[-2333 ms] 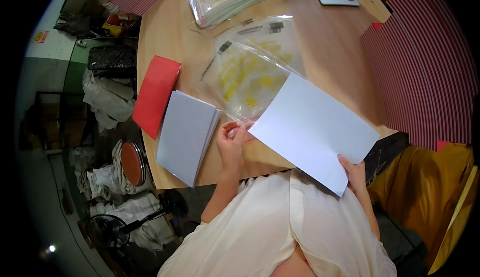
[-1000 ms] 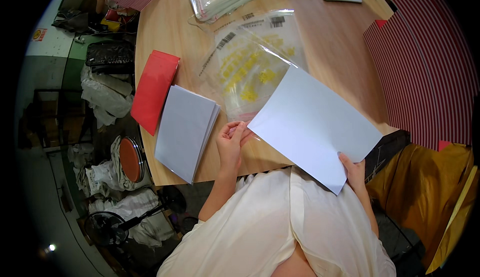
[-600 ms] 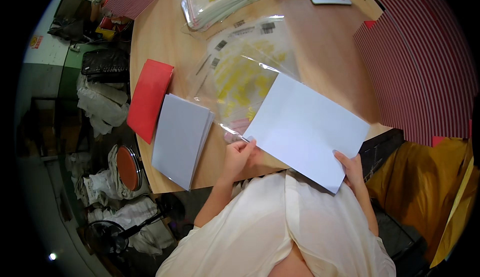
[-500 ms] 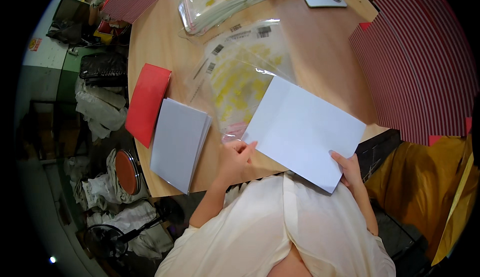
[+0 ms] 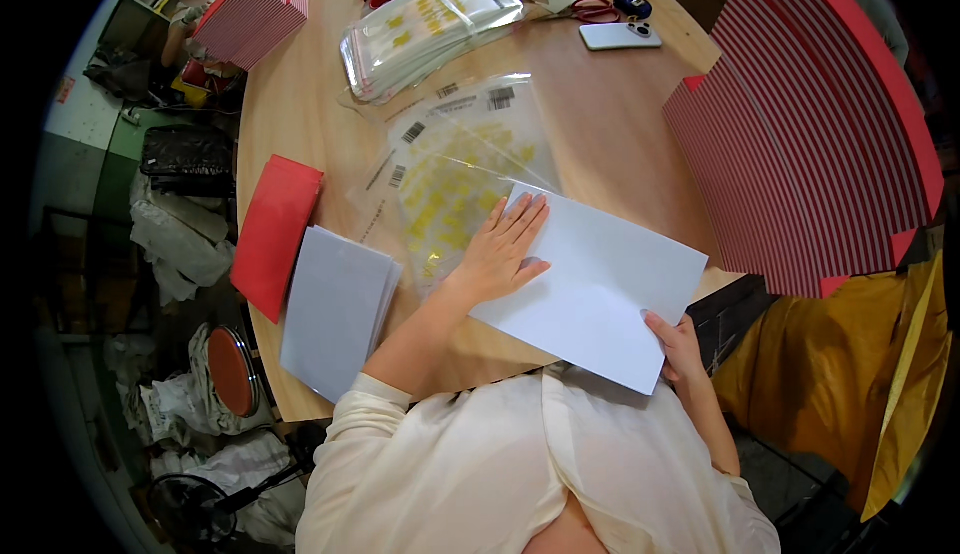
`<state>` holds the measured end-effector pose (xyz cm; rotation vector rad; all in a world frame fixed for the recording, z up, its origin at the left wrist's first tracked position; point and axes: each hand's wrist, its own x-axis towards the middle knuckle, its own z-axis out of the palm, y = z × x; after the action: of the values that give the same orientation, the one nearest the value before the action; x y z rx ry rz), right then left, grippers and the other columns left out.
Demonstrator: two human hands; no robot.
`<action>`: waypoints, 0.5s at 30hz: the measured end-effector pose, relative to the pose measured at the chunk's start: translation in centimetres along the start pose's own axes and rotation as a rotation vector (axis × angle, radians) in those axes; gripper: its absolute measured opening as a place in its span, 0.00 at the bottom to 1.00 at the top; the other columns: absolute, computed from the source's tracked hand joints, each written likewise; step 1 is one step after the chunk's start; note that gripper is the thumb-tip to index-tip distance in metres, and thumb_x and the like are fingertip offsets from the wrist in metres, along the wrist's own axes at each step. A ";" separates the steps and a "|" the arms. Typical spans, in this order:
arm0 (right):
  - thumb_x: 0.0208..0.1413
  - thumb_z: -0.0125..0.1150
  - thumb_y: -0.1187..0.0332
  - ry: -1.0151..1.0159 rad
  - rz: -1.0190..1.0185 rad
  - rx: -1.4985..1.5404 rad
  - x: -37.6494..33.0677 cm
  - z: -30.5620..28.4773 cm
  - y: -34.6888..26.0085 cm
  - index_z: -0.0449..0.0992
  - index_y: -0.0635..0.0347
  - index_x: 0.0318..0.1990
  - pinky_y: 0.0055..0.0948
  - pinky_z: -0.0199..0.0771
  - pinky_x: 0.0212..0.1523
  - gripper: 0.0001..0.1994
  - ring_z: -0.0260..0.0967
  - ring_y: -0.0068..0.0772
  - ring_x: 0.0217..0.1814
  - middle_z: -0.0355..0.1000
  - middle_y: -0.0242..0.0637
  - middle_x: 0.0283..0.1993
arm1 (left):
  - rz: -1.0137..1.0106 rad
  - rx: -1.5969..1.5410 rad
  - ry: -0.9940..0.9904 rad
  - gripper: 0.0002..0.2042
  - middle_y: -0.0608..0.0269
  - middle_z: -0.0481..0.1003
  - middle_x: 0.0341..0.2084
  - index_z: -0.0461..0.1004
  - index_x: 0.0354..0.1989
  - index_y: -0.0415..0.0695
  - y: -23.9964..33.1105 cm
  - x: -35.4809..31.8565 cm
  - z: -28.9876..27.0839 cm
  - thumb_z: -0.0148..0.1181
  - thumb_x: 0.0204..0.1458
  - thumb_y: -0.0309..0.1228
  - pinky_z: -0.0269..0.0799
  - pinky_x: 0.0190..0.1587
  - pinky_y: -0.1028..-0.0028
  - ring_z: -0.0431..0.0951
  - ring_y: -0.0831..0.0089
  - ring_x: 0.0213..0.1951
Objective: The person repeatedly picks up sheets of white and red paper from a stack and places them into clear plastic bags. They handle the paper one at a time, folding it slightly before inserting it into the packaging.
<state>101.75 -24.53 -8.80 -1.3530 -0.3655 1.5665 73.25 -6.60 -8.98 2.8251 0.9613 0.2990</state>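
A large white paper sheet lies slantwise at the table's near edge, its lower corner over my lap. My left hand rests flat on its left part, fingers stretched out and pointing away from me. At the right edge my right hand grips the sheet, thumb on top and fingers underneath. Clear plastic bags with yellow prints and barcodes are fanned out beyond the sheet, partly covered by it. To the left sit a stack of white folded sheets and a red paper stack.
Tall red-and-white layered stacks rise at the right; another stands far left. Bundled plastic bags, scissors and a phone lie at the back. A stool and a fan are left of the table.
My left hand has moved from the sheet's lower left corner up onto its surface and flattened out. My right hand keeps its hold. The view has shifted slightly.
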 end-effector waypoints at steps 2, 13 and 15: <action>0.57 0.63 0.70 -0.007 -0.016 0.018 0.1 0.6 -0.2 0.72 0.70 0.48 0.25 0.77 0.34 0.15 0.75 0.26 0.38 0.75 0.39 0.41 | 0.001 -0.014 -0.008 0.37 0.55 0.50 0.70 0.51 0.68 0.36 0.1 0.2 0.0 0.49 0.58 0.50 0.37 0.71 0.56 0.46 0.59 0.71; 0.58 0.62 0.69 -0.164 -0.364 -0.344 1.1 1.9 -10.1 0.76 0.66 0.44 0.23 0.73 0.36 0.11 0.71 0.20 0.37 0.75 0.32 0.38 | -0.055 -0.135 0.301 0.41 0.54 0.57 0.66 0.55 0.66 0.39 -2.1 4.5 -10.2 0.67 0.46 0.43 0.47 0.69 0.58 0.54 0.57 0.68; 0.58 0.62 0.69 -0.265 -0.445 -0.503 0.3 2.8 -15.4 0.77 0.66 0.43 0.22 0.72 0.35 0.10 0.71 0.18 0.37 0.75 0.31 0.36 | -0.030 -0.243 0.127 0.40 0.53 0.64 0.60 0.62 0.62 0.38 -3.3 5.6 -15.0 0.72 0.40 0.41 0.57 0.64 0.61 0.63 0.58 0.61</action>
<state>106.69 -16.18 3.53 -1.3068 -1.2034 1.3171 72.21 0.48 5.74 2.5944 0.9203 0.5574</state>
